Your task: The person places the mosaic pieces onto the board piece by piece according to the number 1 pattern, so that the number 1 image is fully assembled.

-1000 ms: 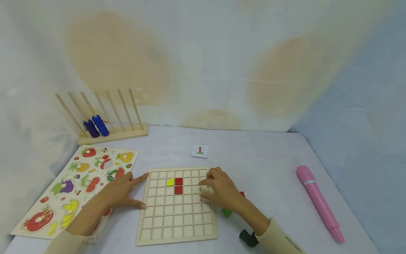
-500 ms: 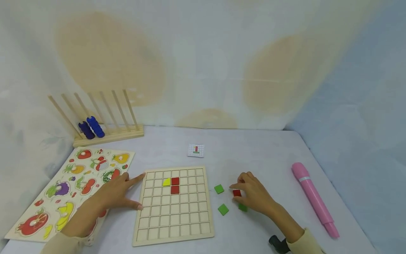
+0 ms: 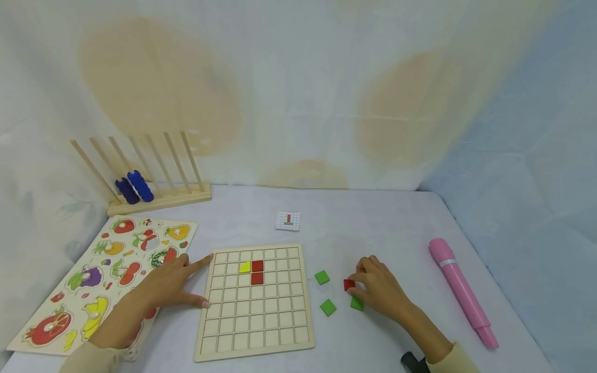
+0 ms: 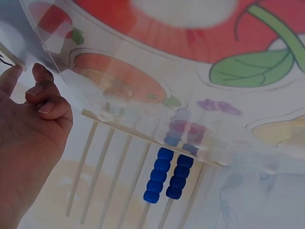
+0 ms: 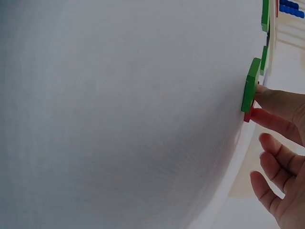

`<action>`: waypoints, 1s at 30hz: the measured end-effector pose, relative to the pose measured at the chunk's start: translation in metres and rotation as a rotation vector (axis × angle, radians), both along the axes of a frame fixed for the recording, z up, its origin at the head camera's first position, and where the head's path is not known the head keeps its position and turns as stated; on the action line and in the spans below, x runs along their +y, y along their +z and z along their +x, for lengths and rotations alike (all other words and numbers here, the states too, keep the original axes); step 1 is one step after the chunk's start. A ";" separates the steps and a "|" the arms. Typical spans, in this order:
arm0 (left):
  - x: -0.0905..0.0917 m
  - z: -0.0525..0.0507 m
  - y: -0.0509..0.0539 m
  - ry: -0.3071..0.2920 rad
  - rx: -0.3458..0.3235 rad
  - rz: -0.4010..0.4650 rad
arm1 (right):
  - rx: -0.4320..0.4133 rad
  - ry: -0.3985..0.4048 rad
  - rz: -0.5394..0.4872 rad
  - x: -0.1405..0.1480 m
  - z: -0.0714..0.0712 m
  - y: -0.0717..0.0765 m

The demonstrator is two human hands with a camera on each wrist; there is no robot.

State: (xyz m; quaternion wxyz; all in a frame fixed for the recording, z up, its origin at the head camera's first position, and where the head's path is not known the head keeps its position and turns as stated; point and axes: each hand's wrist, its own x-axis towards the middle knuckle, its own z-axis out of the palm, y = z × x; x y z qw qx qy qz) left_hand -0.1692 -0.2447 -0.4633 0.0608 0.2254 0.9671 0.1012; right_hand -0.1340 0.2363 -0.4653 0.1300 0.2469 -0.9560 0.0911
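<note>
- Right hand (image 3: 382, 290), shifted off the grid board (image 3: 242, 309) since the earlier frame, pinches the loose red tile (image 3: 347, 285) on the bench (image 3: 373, 223) beside it; this grip apparently spans opposite edges.
- Green tiles (image 3: 328, 307) lie near.
- Left hand (image 3: 170, 282), thumb and forefinger spread, touches the board's left edge, presumably steadying it.
- Open room extends rightward to the pink tube (image 3: 464, 293).
</note>
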 end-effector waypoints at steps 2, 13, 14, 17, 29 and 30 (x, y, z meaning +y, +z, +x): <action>0.000 0.000 0.001 0.000 0.003 0.000 | 0.013 0.010 -0.009 0.000 0.000 -0.001; 0.000 0.000 0.000 0.003 -0.004 0.006 | -0.055 -0.053 -0.062 -0.003 -0.001 -0.001; 0.000 0.000 0.000 0.003 -0.006 0.007 | -0.062 -0.061 -0.060 -0.002 -0.001 -0.001; 0.001 0.000 0.000 0.003 -0.011 0.007 | -0.075 -0.069 -0.063 -0.002 0.000 0.000; 0.002 0.001 0.002 0.015 -0.026 0.015 | -0.031 -0.026 -0.080 -0.009 -0.002 0.002; 0.002 0.001 0.002 0.016 -0.029 0.016 | -0.026 -0.020 -0.079 -0.011 -0.003 0.003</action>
